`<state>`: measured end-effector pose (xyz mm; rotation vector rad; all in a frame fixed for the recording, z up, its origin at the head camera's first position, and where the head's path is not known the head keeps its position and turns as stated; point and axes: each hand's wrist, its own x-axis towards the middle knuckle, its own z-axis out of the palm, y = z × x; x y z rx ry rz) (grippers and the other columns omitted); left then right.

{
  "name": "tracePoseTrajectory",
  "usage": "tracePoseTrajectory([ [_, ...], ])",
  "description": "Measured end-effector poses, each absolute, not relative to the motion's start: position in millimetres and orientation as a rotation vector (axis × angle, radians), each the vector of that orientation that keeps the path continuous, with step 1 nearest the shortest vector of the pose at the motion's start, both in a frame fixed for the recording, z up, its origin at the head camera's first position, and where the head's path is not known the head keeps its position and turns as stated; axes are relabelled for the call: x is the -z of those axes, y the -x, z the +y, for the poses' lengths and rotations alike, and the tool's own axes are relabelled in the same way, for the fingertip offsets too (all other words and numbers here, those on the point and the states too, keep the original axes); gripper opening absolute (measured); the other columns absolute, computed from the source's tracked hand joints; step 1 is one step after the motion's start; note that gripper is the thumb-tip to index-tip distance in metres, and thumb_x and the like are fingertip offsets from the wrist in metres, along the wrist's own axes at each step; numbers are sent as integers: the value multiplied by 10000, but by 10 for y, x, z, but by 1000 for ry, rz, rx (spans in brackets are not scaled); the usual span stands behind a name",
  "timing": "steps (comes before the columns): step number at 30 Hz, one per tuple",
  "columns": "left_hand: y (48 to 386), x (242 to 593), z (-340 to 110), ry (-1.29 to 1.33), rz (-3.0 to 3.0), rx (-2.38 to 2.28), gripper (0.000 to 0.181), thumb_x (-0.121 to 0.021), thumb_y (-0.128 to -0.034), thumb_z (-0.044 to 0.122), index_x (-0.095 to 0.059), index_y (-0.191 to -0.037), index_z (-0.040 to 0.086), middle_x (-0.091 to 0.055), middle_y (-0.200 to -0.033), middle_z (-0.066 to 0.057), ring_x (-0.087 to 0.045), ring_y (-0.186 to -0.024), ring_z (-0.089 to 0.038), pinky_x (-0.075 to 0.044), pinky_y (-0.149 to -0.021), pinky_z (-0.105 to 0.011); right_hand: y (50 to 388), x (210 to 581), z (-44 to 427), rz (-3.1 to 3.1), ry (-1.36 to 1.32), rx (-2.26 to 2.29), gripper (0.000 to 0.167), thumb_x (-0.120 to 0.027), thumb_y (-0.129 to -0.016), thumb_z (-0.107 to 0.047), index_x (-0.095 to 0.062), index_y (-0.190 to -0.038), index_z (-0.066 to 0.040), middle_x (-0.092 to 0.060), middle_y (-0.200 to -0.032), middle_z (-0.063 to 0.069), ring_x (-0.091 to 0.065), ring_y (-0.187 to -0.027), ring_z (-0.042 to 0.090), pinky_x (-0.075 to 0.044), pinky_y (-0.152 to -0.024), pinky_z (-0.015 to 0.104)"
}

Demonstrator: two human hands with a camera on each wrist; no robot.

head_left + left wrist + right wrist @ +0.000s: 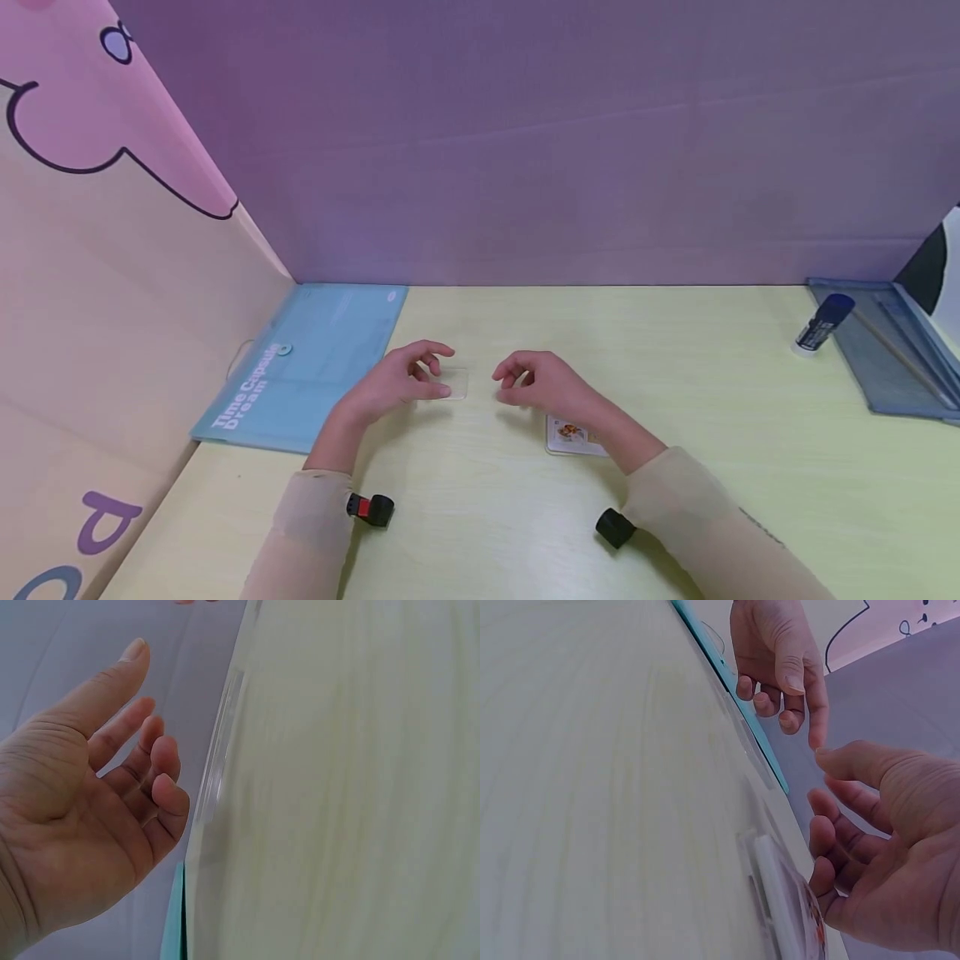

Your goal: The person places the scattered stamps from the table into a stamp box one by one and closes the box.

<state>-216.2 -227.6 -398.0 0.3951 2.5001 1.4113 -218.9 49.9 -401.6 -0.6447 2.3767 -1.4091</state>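
Observation:
In the head view my left hand [397,383] hovers over the table beside a small clear plastic piece [459,385], perhaps a case or lid. Its fingers are loosely bent, with nothing between them; the left wrist view shows the clear piece [221,750] lying flat, apart from the hand [97,787]. Facing it, my right hand [543,385] is also raised, fingers relaxed and holding nothing. A small stack of printed cards [572,437] lies below the right wrist, partly hidden by the forearm. The right wrist view shows the stack's white edge [776,900] near the right hand [900,832].
A light blue document folder [315,358] lies at the left by the side panel. At the right, a glue stick [823,325] stands near a dark blue mesh pouch [892,358] with a thin stick on it. A purple panel [540,150] closes off the table's back.

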Motion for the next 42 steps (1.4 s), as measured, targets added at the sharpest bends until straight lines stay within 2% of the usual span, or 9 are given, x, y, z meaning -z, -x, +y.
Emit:
tracePoseTrajectory([
  [21, 2209, 4025, -2667, -319, 2496, -1502, 614, -795, -883, 132, -530, -1436, 94, -543, -1136, -177, -519, -946, -288, -469, -743, -330, 2203, 4043, 256, 2319, 623, 1447, 297, -752, -895, -103, -659, -1163, -17, -629, -956, 60, -607, -849, 214, -501, -704, 315],
  [30, 2209, 4064, -2722, -290, 2449, -1500, 659, -811, -869, 132, -512, -1455, 118, -542, -1133, -157, -528, -956, -287, -476, -763, -343, 2224, 4050, 181, 2329, 561, 1458, 326, -766, -883, -94, -650, -1180, -30, -632, -968, 61, -616, -893, 231, -509, -711, 317],
  [36, 2217, 4097, -2732, -263, 2454, -1492, 653, -816, -862, 129, -525, -1446, 136, -546, -1130, -131, -521, -987, -284, -454, -799, -366, 2267, 4096, 119, 2341, 552, 1458, 370, -786, -864, -83, -637, -1197, -26, -629, -951, 54, -612, -855, 203, -510, -677, 304],
  [42, 2215, 4119, -2732, -294, 2461, -1462, 647, -819, -860, 127, -526, -1436, 104, -546, -1103, -134, -516, -963, -273, -449, -807, -356, 2299, 4117, 48, 2388, 536, 1409, 418, -800, -851, -80, -620, -1224, -28, -628, -925, 50, -585, -791, 184, -504, -659, 288],
])
